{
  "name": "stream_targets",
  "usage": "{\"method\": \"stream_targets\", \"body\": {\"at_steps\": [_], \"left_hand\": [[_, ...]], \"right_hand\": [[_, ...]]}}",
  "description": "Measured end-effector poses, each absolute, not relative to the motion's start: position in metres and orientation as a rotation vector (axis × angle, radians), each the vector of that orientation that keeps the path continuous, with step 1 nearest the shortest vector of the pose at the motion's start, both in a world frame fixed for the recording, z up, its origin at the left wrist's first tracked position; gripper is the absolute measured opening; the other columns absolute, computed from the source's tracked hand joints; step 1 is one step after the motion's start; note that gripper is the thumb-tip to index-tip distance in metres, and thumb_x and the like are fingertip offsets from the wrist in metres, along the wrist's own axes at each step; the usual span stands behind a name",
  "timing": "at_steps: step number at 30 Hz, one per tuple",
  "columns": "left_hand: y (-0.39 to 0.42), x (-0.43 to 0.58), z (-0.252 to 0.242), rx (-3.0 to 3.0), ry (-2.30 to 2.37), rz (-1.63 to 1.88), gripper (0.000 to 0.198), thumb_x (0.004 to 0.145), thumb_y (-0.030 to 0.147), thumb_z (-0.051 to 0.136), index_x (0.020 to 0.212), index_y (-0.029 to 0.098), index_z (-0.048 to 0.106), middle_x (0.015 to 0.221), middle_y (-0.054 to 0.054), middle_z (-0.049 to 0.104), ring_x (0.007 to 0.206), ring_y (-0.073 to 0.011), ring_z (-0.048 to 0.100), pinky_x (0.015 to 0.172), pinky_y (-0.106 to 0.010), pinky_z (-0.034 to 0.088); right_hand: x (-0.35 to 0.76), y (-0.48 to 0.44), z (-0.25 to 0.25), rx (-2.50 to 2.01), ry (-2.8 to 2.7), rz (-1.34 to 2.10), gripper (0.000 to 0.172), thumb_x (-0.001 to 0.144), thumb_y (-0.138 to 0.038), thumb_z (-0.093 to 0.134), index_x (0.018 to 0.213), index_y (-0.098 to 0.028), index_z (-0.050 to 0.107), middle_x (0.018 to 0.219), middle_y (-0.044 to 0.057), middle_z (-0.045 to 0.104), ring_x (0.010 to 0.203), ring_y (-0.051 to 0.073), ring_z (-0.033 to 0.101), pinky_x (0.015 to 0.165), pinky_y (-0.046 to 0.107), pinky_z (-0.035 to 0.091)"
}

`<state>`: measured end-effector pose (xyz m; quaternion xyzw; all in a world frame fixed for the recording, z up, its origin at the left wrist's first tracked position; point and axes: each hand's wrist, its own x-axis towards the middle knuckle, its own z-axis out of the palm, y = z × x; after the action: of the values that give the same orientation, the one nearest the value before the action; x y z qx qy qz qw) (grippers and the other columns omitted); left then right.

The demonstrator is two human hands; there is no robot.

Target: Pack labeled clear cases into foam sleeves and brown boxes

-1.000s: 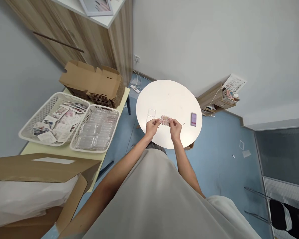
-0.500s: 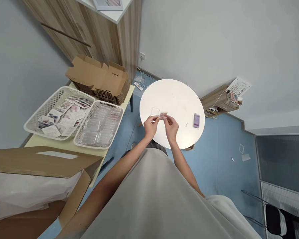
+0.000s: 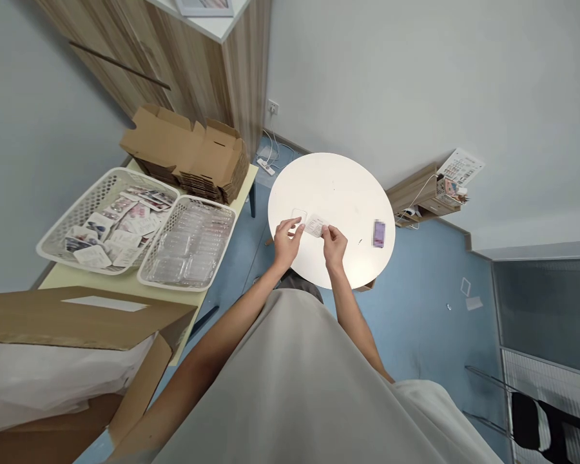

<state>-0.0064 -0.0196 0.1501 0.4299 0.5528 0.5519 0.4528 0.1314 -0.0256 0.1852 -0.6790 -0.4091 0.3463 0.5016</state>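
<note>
Left hand [image 3: 287,243]: grip released, just beside the printed card [image 3: 314,225]
Right hand [image 3: 335,246]: grip pinching that card's right edge
Clear box [image 3: 299,211]: on the round counter [image 3: 336,177]

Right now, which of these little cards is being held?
The printed card pinched by the right hand, over the round table; the other cards lie heaped in the larger white basket.

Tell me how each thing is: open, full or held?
Card: held by right hand, printed side showing
Clear case: partly hidden, can't tell if shut
Big box: open, white wrapping inside
Brown boxes: flattened, stacked
Left basket: holding cards
Right basket: holding clear cases
Plug: plugged in
</note>
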Motion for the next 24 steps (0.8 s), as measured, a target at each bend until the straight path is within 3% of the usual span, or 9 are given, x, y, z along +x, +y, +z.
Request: {"method": "stream_targets", "body": {"at_steps": [10,14,17,20,24], "left_hand": [[-0.026,0.003,0.145,1.017,1.237,1.26,0.037,0.095,0.058,0.078,0.101,0.022,0.086,0.108,-0.011,0.082,0.099,-0.0249,0.075,0.075,-0.033,0.057],[-0.026,0.003,0.145,0.964,1.304,1.281,0.037,0.096,0.057,0.079,0.101,0.022,0.087,0.111,-0.011,0.083,0.102,-0.0259,0.077,0.081,-0.036,0.061],[-0.027,0.003,0.147,0.973,1.346,1.32,0.034,0.099,0.054,0.078,0.107,0.023,0.088,0.115,-0.012,0.083,0.108,-0.0276,0.077,0.084,-0.038,0.063],[-0.031,0.003,0.152,1.062,1.354,1.339,0.026,0.101,0.049,0.078,0.111,0.027,0.089,0.125,-0.011,0.082,0.124,-0.03,0.073,0.095,-0.043,0.065],[-0.039,0.008,0.163,1.228,1.323,1.351,0.015,0.102,0.037,0.079,0.111,0.032,0.09,0.137,-0.008,0.08,0.133,-0.03,0.069,0.12,-0.053,0.055]], "right_hand": [[0.137,-0.032,0.177,-1.655,-0.989,0.873,0.045,0.091,-0.064,0.07,0.099,-0.02,0.076,0.105,0.012,0.083,0.103,0.028,0.076,0.097,0.043,0.064],[0.131,-0.035,0.182,-1.671,-0.902,0.746,0.045,0.091,-0.059,0.071,0.112,-0.019,0.075,0.122,0.015,0.082,0.113,0.027,0.076,0.102,0.043,0.063],[0.123,-0.04,0.188,-1.682,-0.921,0.756,0.043,0.093,-0.06,0.071,0.107,-0.02,0.076,0.115,0.013,0.083,0.108,0.026,0.077,0.101,0.042,0.064],[0.112,-0.044,0.193,-1.628,-0.924,0.877,0.043,0.087,-0.061,0.08,0.103,-0.021,0.078,0.111,0.012,0.085,0.104,0.026,0.078,0.099,0.041,0.065],[0.104,-0.046,0.194,-1.614,-0.867,0.856,0.045,0.083,-0.061,0.084,0.1,-0.02,0.076,0.106,0.012,0.084,0.101,0.026,0.078,0.096,0.04,0.066]]}}
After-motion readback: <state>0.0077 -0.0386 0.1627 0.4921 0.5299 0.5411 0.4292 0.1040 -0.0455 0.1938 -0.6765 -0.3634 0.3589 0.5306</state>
